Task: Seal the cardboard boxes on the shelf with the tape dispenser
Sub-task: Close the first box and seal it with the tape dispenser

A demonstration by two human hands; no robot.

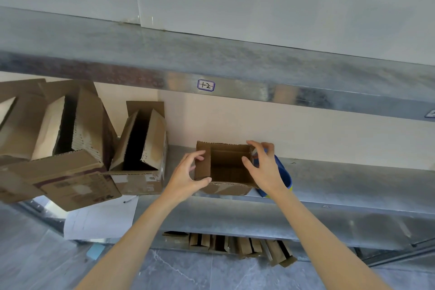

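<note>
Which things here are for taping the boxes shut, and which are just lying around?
For the job: small open box, held by left hand and right hand; blue tape dispenser beside it; other open boxes to the left.
Just lying about: paper sheet; label on the upper shelf; folded boxes low down.

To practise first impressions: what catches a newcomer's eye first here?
The left hand and right hand each grip a side flap of a small open cardboard box on the metal shelf. A blue tape dispenser lies behind the right hand; larger open boxes crowd the left.
</note>
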